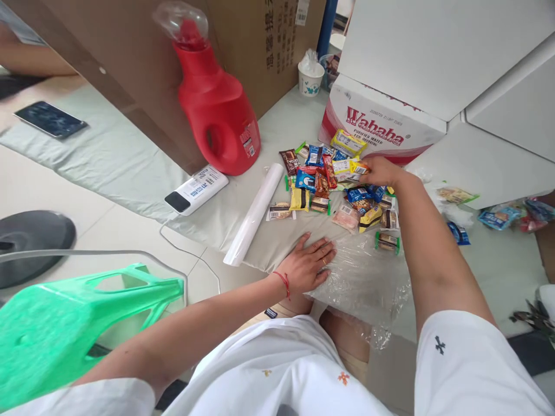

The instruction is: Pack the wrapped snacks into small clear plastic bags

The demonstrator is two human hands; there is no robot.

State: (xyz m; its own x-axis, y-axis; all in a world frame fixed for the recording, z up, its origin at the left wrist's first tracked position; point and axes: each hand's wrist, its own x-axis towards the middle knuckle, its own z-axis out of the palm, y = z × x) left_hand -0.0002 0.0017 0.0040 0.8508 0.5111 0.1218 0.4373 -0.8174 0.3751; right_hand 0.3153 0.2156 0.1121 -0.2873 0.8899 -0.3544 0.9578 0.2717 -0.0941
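Observation:
My left hand point(309, 263) lies flat and open, fingers stretched out, pressing the edge of a clear plastic bag point(362, 277) on the pale cloth point(130, 167). My right hand point(378, 171) reaches forward into a pile of wrapped snacks point(333, 185), its fingers closed around a yellow and orange packet point(358, 167). The pile lies just beyond the plastic bag, in front of a Wahaha water carton point(377, 128).
A red detergent jug point(214, 104) stands at the back, with a white power bank point(196, 189) and a white roll point(255, 212) near it. A paper cup point(310, 78), a phone point(50, 119), a green plastic stool point(78, 318) and more snack packets point(498, 216) surround the spot.

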